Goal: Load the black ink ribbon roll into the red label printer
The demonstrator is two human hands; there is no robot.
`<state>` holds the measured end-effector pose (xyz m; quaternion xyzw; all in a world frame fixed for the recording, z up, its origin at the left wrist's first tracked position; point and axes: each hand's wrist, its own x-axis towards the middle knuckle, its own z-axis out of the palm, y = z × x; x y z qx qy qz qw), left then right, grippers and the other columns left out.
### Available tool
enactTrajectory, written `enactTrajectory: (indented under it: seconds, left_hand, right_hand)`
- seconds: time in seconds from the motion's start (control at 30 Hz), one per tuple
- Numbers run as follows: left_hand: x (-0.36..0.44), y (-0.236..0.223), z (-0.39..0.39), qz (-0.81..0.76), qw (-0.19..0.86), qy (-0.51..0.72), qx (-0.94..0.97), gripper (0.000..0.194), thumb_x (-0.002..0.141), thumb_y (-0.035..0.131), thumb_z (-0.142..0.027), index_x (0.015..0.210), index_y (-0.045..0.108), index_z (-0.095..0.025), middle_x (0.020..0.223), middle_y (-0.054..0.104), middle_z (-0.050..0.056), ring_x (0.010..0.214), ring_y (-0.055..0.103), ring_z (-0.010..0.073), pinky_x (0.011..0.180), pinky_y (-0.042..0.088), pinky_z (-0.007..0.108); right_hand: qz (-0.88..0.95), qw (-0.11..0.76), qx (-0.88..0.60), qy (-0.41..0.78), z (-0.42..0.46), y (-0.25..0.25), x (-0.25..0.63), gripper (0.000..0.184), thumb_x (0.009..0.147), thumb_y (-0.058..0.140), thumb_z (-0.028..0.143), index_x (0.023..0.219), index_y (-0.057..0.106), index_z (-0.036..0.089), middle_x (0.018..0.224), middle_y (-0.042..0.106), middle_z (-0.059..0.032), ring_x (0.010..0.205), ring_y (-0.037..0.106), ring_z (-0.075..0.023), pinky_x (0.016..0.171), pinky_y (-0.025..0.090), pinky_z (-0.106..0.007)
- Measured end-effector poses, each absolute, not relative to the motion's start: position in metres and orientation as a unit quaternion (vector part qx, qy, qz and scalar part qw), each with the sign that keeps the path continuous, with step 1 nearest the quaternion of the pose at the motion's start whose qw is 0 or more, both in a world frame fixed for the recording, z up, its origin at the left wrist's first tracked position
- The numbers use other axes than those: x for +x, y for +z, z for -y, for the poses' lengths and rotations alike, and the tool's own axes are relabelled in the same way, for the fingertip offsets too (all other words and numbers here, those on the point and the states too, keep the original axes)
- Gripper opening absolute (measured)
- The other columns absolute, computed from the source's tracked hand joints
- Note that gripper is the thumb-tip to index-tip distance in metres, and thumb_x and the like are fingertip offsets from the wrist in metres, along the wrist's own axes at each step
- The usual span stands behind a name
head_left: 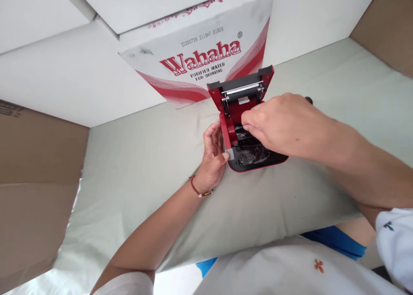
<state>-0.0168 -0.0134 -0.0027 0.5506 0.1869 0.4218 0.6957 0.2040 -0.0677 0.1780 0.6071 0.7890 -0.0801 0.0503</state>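
Note:
A small red-and-black device (pixel 226 133) with a hinged lid rests on the cloth, its lid raised toward the back. Inside the lid (pixel 241 90) a black roller and a metal bar show. Shiny, crinkled dark film (pixel 254 154) lies in the lower part. My left hand (pixel 214 153) grips the device's left side, fingers curled along the wall and thumb on a grey piece at the front corner. Over the open inside, my right hand (pixel 284 122) is closed with thumb and fingers pinched together. Its fingertips touch or hover at the film; what they hold is hidden.
Behind the device leans a white-and-red Wahaha water carton (pixel 203 41) against white boxes (pixel 58 75). Brown cardboard stands at the left (pixel 38 191) and far right (pixel 387 32). A dark knob (pixel 309 100) peeks out behind my right hand. Pale green cloth (pixel 145 157) covers the surface.

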Motion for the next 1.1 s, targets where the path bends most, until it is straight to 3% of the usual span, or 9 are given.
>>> enactTrajectory:
  seconds: [0.13, 0.23, 0.47, 0.57, 0.67, 0.83, 0.97, 1.1]
  left_hand:
    - [-0.017, -0.007, 0.013, -0.184, 0.694, 0.421, 0.554, 0.087, 0.089, 0.096, -0.063, 0.163, 0.054, -0.044, 0.183, 0.049, 0.006, 0.178, 0.04, 0.0347, 0.151, 0.028, 0.06]
    - [-0.017, -0.008, 0.013, -0.179, 0.689, 0.422, 0.562, 0.087, 0.09, 0.095, -0.064, 0.163, 0.053, -0.044, 0.183, 0.05, 0.005, 0.179, 0.039, 0.034, 0.152, 0.025, 0.059]
    - [-0.015, -0.01, 0.014, -0.187, 0.671, 0.431, 0.573, 0.087, 0.092, 0.092, -0.066, 0.165, 0.051, -0.043, 0.183, 0.05, 0.006, 0.177, 0.04, 0.0342, 0.151, 0.026, 0.06]
    - [-0.015, -0.011, 0.014, -0.186, 0.67, 0.432, 0.575, 0.086, 0.092, 0.092, -0.067, 0.165, 0.052, -0.044, 0.183, 0.05, 0.005, 0.177, 0.04, 0.034, 0.152, 0.024, 0.06]
    - [-0.016, -0.011, 0.014, -0.184, 0.672, 0.432, 0.573, 0.086, 0.092, 0.092, -0.067, 0.164, 0.053, -0.044, 0.182, 0.05, 0.005, 0.177, 0.041, 0.0338, 0.151, 0.026, 0.06]
    - [-0.018, -0.008, 0.014, -0.185, 0.675, 0.425, 0.575, 0.086, 0.091, 0.093, -0.067, 0.163, 0.054, -0.043, 0.18, 0.052, 0.006, 0.175, 0.044, 0.0345, 0.15, 0.03, 0.059]
    - [-0.019, -0.008, 0.014, -0.186, 0.675, 0.425, 0.573, 0.084, 0.091, 0.093, -0.068, 0.163, 0.055, -0.044, 0.179, 0.053, 0.005, 0.174, 0.044, 0.0337, 0.149, 0.033, 0.057]
    - [-0.019, -0.009, 0.014, -0.191, 0.678, 0.425, 0.569, 0.085, 0.089, 0.094, -0.068, 0.162, 0.056, -0.044, 0.18, 0.052, 0.005, 0.172, 0.046, 0.0336, 0.146, 0.037, 0.055]
  right_hand:
    - [-0.737, 0.085, 0.666, -0.072, 0.049, 0.167, 0.196, 0.032, 0.111, 0.053, 0.02, 0.124, 0.083, 0.021, 0.132, 0.084, -0.0122, 0.099, 0.076, -0.0293, 0.068, 0.031, -0.037]
    - [-0.737, 0.111, 0.662, -0.081, 0.041, 0.157, 0.199, 0.033, 0.104, 0.064, 0.019, 0.13, 0.084, 0.022, 0.145, 0.082, -0.0122, 0.109, 0.078, -0.0316, 0.071, 0.039, -0.036]
    - [-0.734, 0.153, 0.658, -0.077, 0.036, 0.159, 0.193, 0.026, 0.1, 0.066, 0.016, 0.119, 0.084, 0.019, 0.129, 0.086, -0.0146, 0.11, 0.08, -0.0349, 0.071, 0.041, -0.038]
    - [-0.73, 0.161, 0.66, -0.066, 0.035, 0.16, 0.194, 0.023, 0.099, 0.066, 0.017, 0.115, 0.083, 0.018, 0.112, 0.086, -0.0149, 0.102, 0.08, -0.0325, 0.07, 0.038, -0.036]
    - [-0.734, 0.139, 0.661, -0.076, 0.037, 0.157, 0.198, 0.026, 0.101, 0.066, 0.019, 0.123, 0.08, 0.018, 0.105, 0.085, -0.0137, 0.094, 0.077, -0.029, 0.069, 0.038, -0.035]
    - [-0.77, 0.048, 0.627, -0.113, 0.053, 0.167, 0.209, 0.031, 0.099, 0.069, 0.022, 0.129, 0.078, 0.02, 0.113, 0.085, -0.0103, 0.089, 0.074, -0.0244, 0.069, 0.04, -0.034]
    - [-0.764, -0.017, 0.626, -0.155, 0.076, 0.203, 0.237, 0.032, 0.106, 0.073, 0.036, 0.134, 0.084, 0.024, 0.103, 0.085, -0.0037, 0.087, 0.074, -0.0196, 0.075, 0.045, -0.033]
    - [-0.683, 0.041, 0.722, -0.097, 0.075, 0.22, 0.277, 0.05, 0.113, 0.061, 0.057, 0.137, 0.089, 0.024, 0.082, 0.082, 0.0004, 0.088, 0.076, -0.0152, 0.079, 0.042, -0.04]
